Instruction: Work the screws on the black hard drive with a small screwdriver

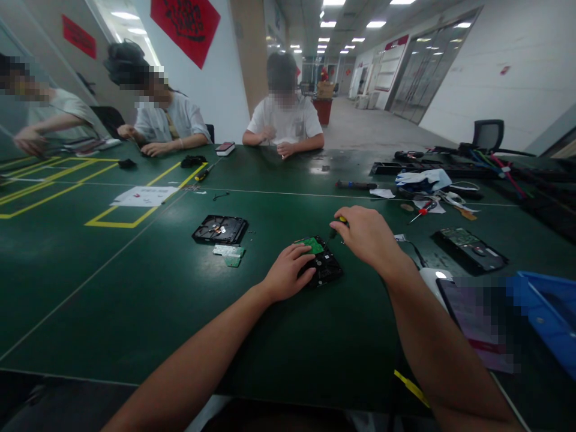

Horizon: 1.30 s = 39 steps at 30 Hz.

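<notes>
My left hand (288, 270) lies spread on a drive (329, 271), board (314, 245) still on; right hand (365, 235) pinches a driver (333, 231); leftward, another board (230, 254) is off.

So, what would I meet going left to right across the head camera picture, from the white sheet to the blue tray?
White sheet, leftmost hard drive, middle hard drive under the left hand, right hand, rightmost hard drive, blue tray.

Office w/ glass drs (418, 72), ceiling lts (375, 24)
</notes>
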Available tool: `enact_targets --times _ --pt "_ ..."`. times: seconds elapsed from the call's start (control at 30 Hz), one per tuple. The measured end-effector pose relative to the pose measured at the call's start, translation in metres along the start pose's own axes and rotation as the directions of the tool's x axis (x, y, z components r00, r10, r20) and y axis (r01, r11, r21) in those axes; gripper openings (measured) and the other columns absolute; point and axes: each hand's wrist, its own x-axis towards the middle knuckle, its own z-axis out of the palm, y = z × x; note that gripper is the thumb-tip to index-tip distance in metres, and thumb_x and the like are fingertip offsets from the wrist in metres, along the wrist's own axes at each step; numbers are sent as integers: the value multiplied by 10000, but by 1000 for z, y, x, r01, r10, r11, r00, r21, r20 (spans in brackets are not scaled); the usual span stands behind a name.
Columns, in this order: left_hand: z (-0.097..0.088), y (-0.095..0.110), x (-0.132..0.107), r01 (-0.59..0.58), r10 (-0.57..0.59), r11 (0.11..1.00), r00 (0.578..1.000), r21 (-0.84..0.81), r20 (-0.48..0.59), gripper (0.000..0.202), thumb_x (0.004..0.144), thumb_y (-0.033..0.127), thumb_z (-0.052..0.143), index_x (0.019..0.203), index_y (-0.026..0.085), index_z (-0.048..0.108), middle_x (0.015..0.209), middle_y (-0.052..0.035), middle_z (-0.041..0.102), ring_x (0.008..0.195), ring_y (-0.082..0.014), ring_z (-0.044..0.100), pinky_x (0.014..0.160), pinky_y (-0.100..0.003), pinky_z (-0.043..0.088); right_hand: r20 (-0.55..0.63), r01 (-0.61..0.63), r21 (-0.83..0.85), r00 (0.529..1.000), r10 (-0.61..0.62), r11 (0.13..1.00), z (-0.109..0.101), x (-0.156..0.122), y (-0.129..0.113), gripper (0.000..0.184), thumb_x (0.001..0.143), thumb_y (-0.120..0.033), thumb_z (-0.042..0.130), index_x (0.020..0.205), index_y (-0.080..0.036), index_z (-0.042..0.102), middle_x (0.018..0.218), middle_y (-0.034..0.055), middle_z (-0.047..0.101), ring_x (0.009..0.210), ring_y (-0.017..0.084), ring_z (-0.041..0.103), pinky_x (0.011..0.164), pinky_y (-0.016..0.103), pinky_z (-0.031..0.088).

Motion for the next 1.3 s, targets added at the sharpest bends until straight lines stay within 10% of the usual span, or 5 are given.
enact_targets --times 0.27,0.83,1.3 --pt "1 0 -1 3 -3 1000 1000 0 -7 373 1017 359 645 1363 221 671 1443 -134 645 1430 -334 540 1221 -610 438 20 -73 -97 997 75 993 -5 1 -4 354 1022 -478 630 891 -184 779 884 121 780 784 264 700 672 364 434" --pt "-7 4 -1 19 -19 1000 997 -7 71 611 945 584 703 1433 223 630 1504 -148 591 1462 -378 490 1239 -626 397 57 129 206 988 -143 970 2 0 5 385 989 -93 488 1277 -124 741 1344 143 734 1221 290 693 1099 438 506" --pt "-5 6 0 10 -16 998 994 58 105 827 819 694 785 1452 204 578 1526 -162 546 1486 -389 456 1286 -606 339 34 -29 93 999 26 995 -5 -1 1 168 988 -277 655 1115 -194 726 1057 108 797 916 278 721 802 388 483"
